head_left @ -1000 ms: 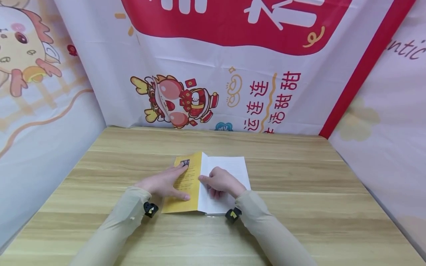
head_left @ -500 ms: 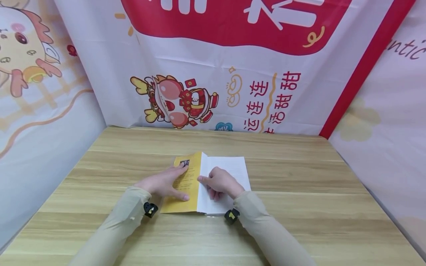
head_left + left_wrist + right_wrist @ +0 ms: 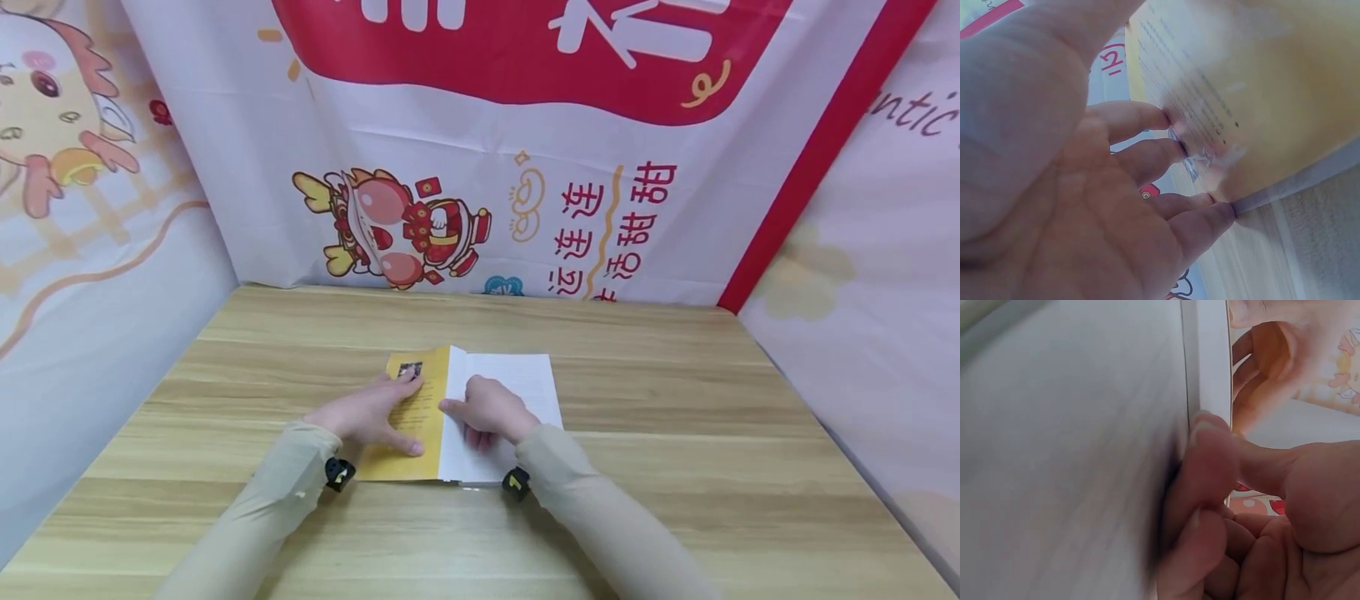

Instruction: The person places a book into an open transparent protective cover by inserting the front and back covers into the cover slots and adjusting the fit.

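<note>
An opened book lies on the table, its yellow cover flap (image 3: 431, 408) at the left and a white printed page (image 3: 528, 371) at the right. Between them stands a raised white strip (image 3: 455, 379) along the fold. My left hand (image 3: 369, 414) rests on the flap with fingers spread; in the left wrist view its fingertips (image 3: 1175, 147) touch the yellow sheet. My right hand (image 3: 493, 410) pinches the folded cover edge between thumb and index finger, the other fingers curled over the page. In the right wrist view, the thumb (image 3: 1266, 465) lies beyond the white strip (image 3: 1213, 362).
The wood-grain table (image 3: 675, 500) extends around the book. A printed white and red cloth (image 3: 480, 125) hangs behind it, with more patterned cloth (image 3: 97, 225) at the sides. Black wrist cameras (image 3: 340, 473) sit on both sleeves.
My right hand has shifted slightly left, and the cover's folded edge has moved left with it. More of the white strip shows. My left hand has hardly moved.
</note>
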A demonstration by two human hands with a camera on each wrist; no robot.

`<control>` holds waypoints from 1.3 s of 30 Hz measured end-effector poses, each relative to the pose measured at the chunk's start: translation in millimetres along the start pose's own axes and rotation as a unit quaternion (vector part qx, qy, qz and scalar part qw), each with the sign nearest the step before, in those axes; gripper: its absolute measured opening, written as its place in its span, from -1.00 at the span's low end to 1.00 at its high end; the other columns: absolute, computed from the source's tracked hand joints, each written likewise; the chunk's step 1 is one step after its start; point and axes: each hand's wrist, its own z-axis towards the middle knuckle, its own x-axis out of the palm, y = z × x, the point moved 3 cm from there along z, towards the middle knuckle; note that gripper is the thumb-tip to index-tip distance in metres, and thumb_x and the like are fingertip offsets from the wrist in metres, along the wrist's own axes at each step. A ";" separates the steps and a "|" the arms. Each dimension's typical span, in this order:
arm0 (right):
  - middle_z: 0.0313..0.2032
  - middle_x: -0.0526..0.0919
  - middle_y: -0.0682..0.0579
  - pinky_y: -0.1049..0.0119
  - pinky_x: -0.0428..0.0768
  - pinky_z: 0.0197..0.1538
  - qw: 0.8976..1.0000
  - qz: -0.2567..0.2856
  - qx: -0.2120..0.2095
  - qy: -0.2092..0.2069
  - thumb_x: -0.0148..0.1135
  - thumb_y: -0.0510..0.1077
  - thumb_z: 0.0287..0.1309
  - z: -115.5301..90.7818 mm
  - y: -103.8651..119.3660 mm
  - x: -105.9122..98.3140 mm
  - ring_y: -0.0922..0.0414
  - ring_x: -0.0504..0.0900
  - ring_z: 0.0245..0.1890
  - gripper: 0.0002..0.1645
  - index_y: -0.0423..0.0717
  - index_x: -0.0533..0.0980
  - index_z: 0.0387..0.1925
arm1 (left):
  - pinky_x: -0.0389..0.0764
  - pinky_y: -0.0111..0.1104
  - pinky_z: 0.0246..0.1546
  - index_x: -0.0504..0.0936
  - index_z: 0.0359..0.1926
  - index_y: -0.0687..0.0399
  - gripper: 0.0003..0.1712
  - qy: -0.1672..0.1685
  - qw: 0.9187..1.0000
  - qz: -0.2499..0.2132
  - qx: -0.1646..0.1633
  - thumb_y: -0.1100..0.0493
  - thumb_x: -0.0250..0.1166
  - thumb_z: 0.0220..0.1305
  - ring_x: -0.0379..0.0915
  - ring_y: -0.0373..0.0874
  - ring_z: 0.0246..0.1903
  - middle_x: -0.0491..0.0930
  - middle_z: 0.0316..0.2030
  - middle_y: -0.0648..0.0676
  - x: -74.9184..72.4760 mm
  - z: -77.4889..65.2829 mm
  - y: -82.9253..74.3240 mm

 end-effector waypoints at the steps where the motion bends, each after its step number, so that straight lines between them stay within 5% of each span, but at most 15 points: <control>1: -0.74 0.53 0.00 0.32 0.46 -0.68 1.000 -0.003 0.001 0.002 0.13 0.18 0.27 0.6 1.1 -0.3 0.13 0.48 -0.78 -0.52 -0.14 0.50 -0.49 | -0.07 0.07 0.28 0.03 0.47 0.05 0.23 0.000 1.000 0.000 -0.003 -0.36 0.39 -0.10 -0.27 0.27 0.38 -0.16 0.45 0.12 0.0 0.2 0.1; 30: -0.69 0.58 -0.06 0.30 0.52 -0.64 1.000 0.007 0.018 0.016 0.19 0.13 0.24 4.0 11.2 1.7 0.11 0.53 -0.74 -0.60 -0.15 0.44 -0.34 | -0.11 0.08 0.28 0.10 0.45 0.09 0.17 0.003 1.000 0.004 -0.001 -0.29 0.41 -0.07 -0.28 0.31 0.37 -0.11 0.45 0.12 1.7 -0.8 -0.4; 39: -0.62 0.57 -0.06 0.24 0.59 -0.49 0.998 0.004 0.055 0.026 0.30 0.16 0.11 12.1 9.2 -17.0 0.09 0.53 -0.68 -0.48 -0.17 0.44 -0.13 | -0.07 0.10 0.27 0.10 0.46 0.04 0.19 0.003 1.000 0.004 -0.008 -0.34 0.40 -0.10 -0.27 0.29 0.38 -0.13 0.45 0.09 1.3 2.4 0.3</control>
